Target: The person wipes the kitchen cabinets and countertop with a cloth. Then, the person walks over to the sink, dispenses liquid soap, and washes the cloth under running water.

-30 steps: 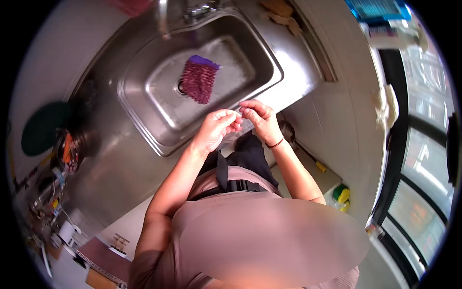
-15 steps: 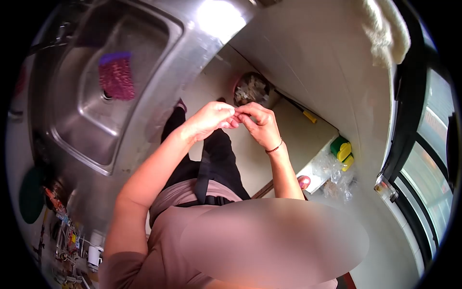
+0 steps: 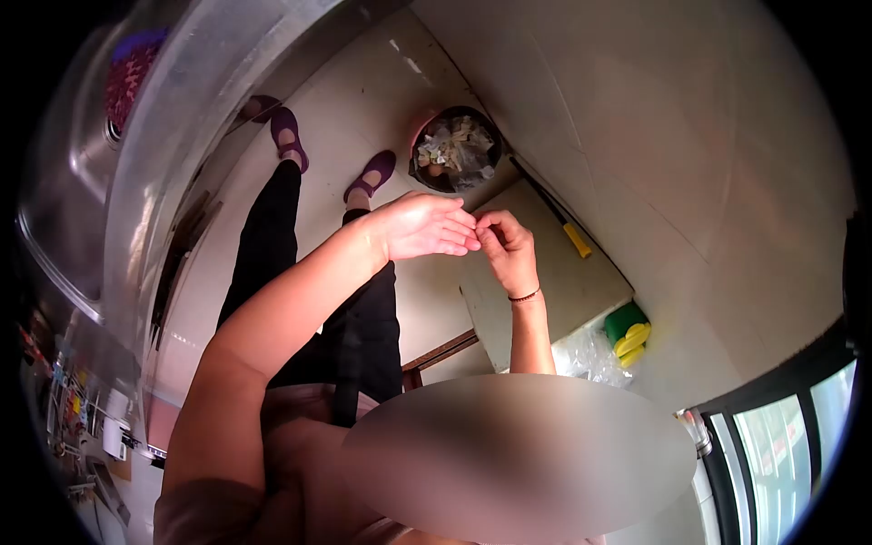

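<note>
The left hand (image 3: 425, 229) has opened, palm showing; the right hand (image 3: 516, 259) has its fingers pinched at the left fingertips, any small item between them unclear. The view has swung from the sink (image 3: 64, 213), leftward, to the waste-filled bin (image 3: 454, 111) beyond the hands.

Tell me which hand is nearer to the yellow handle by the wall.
Right. The right hand is just left of the yellow handle in the picture; the left hand is farther off, on the right hand's other side.
</note>
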`<action>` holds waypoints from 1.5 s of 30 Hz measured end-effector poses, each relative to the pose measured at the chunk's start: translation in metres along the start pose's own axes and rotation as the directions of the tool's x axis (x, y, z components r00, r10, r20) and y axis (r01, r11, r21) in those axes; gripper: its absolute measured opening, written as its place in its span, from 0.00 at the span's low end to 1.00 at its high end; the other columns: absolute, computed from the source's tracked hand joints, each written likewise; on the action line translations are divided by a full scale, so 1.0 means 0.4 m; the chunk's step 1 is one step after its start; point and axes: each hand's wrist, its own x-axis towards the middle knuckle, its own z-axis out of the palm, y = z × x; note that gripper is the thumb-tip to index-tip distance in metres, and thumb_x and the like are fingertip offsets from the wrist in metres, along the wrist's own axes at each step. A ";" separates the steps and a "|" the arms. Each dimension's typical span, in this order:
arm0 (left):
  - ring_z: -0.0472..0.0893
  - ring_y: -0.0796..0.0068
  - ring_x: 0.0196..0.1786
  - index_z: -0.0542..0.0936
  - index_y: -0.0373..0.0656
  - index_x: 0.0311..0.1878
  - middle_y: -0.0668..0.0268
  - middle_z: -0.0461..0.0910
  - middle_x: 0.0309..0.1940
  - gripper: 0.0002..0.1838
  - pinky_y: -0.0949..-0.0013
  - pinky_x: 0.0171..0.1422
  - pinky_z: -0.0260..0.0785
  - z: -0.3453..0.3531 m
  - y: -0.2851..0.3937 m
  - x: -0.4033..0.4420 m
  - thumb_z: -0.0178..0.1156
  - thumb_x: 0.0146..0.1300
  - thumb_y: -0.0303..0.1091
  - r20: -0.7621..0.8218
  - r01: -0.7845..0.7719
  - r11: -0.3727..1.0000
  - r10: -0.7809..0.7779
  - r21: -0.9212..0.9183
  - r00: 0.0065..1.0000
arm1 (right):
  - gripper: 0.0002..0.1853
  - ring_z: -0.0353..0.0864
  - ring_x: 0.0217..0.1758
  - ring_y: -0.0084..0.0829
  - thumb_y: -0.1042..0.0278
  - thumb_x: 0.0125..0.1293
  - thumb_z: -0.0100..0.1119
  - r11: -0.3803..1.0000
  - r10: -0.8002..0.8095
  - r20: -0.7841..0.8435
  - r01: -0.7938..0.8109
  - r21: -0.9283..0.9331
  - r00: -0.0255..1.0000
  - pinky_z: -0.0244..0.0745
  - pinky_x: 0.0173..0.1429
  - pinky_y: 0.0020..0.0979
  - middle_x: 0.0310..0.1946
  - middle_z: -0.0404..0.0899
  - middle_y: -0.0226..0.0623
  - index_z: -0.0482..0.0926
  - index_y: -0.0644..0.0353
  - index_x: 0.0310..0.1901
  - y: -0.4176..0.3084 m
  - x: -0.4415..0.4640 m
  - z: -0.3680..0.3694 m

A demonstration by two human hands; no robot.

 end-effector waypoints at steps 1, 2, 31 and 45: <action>0.72 0.51 0.55 0.64 0.19 0.55 0.40 0.69 0.52 0.27 0.57 0.62 0.64 -0.016 -0.001 0.020 0.46 0.67 0.41 -0.005 -0.005 1.000 0.005 -0.005 1.000 | 0.02 0.77 0.28 0.23 0.81 0.57 0.55 0.999 0.040 -0.009 -0.040 0.037 0.999 0.72 0.34 0.23 0.27 0.78 0.33 0.75 0.64 0.33 0.022 0.010 -0.002; 0.72 0.51 0.56 0.65 0.21 0.54 0.41 0.70 0.51 0.27 0.57 0.63 0.63 -0.034 -0.005 0.042 0.45 0.67 0.42 0.001 -0.006 1.000 0.006 -0.002 1.000 | 0.03 0.78 0.28 0.23 0.80 0.58 0.55 0.999 0.019 -0.014 -0.019 0.038 1.000 0.73 0.33 0.23 0.26 0.78 0.33 0.75 0.64 0.34 0.041 0.020 -0.001; 0.71 0.67 0.56 0.67 0.38 0.55 0.62 0.72 0.53 0.20 0.62 0.63 0.60 -0.132 0.081 0.170 0.45 0.68 0.43 0.011 -0.070 0.989 0.072 -0.134 0.997 | 0.04 0.77 0.43 0.41 0.79 0.54 0.57 0.938 -0.218 -0.095 0.181 -0.296 0.971 0.75 0.42 0.34 0.45 0.74 0.42 0.74 0.61 0.31 0.127 0.176 0.103; 0.62 0.57 0.66 0.57 0.27 0.63 0.47 0.63 0.61 0.32 0.58 0.70 0.51 -0.161 0.071 0.131 0.45 0.67 0.46 0.032 -0.050 0.981 0.057 -0.189 0.998 | 0.01 0.74 0.43 0.25 0.78 0.64 0.48 0.975 -0.025 -0.227 0.073 0.207 0.974 0.71 0.47 0.26 0.43 0.76 0.37 0.70 0.63 0.36 0.175 0.179 0.106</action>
